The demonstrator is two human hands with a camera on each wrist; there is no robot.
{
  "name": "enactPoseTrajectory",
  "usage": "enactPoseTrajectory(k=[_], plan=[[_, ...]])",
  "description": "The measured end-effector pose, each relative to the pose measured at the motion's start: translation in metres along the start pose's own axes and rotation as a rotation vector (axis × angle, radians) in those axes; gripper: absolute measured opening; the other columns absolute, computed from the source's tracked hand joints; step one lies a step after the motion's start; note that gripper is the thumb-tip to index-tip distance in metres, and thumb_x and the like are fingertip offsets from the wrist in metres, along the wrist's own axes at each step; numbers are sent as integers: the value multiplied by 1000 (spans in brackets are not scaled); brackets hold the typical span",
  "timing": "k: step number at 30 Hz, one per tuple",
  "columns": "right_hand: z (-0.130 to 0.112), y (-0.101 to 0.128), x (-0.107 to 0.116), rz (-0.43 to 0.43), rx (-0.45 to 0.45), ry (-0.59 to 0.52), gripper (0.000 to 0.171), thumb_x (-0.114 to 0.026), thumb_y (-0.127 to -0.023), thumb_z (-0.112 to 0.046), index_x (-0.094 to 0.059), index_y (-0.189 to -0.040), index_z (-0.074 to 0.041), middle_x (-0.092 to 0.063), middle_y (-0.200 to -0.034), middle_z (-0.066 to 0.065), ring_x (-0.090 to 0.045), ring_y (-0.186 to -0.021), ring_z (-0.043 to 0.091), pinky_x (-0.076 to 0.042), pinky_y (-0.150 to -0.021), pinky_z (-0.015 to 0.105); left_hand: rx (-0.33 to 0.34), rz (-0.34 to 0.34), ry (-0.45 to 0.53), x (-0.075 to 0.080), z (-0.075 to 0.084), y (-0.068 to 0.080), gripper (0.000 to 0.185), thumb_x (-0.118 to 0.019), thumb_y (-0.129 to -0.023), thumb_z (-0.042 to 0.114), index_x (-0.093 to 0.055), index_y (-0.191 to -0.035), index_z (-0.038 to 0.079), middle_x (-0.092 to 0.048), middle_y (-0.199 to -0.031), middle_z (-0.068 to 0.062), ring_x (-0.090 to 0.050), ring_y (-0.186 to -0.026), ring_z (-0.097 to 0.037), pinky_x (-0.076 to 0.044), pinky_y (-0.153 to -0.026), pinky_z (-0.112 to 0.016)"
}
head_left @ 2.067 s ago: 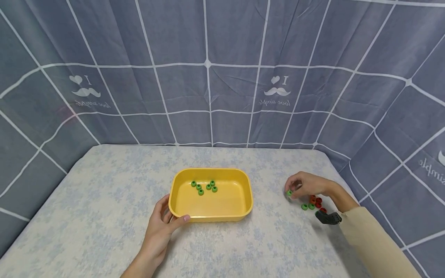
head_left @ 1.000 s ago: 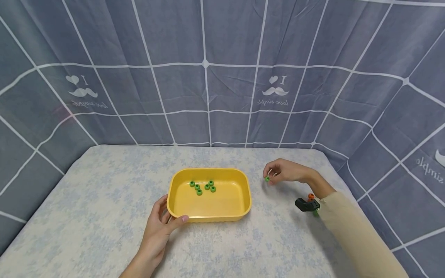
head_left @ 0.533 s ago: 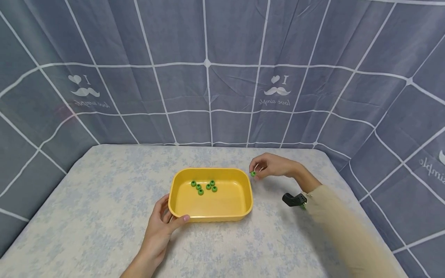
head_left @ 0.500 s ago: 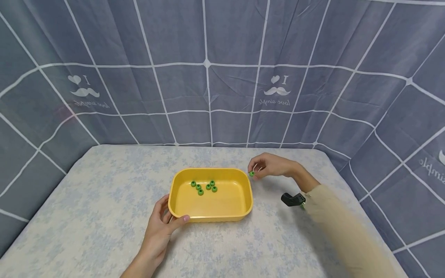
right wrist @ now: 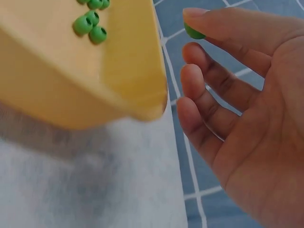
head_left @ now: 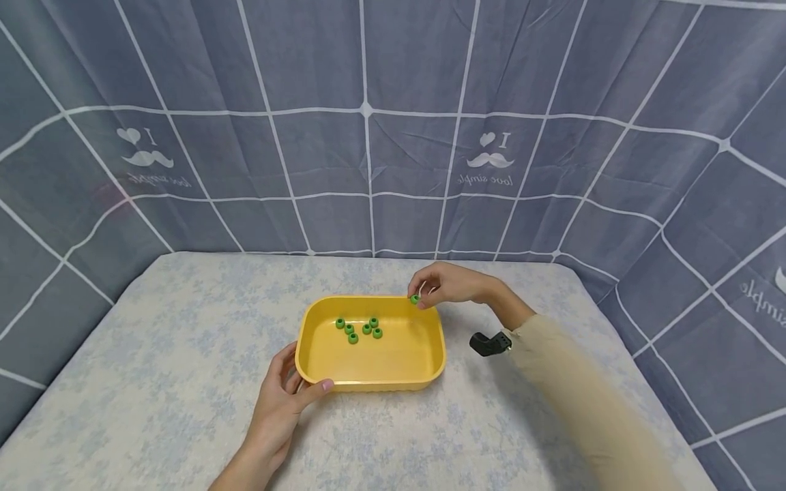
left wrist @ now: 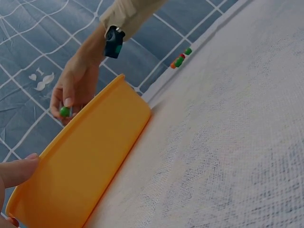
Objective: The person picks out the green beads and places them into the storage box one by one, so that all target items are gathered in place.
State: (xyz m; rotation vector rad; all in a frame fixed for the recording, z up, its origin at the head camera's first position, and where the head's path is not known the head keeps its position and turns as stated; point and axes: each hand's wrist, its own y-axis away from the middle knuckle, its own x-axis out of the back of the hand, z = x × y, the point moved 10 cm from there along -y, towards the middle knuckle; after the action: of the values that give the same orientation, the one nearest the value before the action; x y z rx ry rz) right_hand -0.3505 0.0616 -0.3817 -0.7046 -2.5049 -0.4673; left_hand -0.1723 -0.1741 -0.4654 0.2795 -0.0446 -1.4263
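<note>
Your right hand [head_left: 451, 284] pinches a green bead [head_left: 415, 299] right over the yellow tray [head_left: 430, 368]'s far corner, your left hand [head_left: 284, 395] clasps its near corner: let go low beside the other green beads [head_left: 358, 329].

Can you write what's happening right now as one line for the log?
right hand: pinches green bead over tray rim | left hand: holds yellow tray | six beads inside
</note>
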Motion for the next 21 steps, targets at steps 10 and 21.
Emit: enactPoseTrajectory(k=[10, 21], plan=[[-24, -26, -12, -28, 54, 13, 27, -75, -95, -8, -71, -118, 5, -70, -108, 5, -66, -93, 25, -59, -81, 40, 22, -4, -2, 1, 0, 0, 100, -83, -88, 2, -18, -164, 11, -21, -166, -11, -36, -148, -26, -45, -106, -16], [-41, -45, -25, -57, 118, 50, 33, -74, -96, -8, -69, -125, 4, -68, -116, 18, -63, -101, 25, -58, -89, 35, 18, 4, 1, 1, -1, 0, 100, -83, -88, 3, -18, -164, 11, -22, -166, -11, -36, -148, -27, -46, -105, -17]])
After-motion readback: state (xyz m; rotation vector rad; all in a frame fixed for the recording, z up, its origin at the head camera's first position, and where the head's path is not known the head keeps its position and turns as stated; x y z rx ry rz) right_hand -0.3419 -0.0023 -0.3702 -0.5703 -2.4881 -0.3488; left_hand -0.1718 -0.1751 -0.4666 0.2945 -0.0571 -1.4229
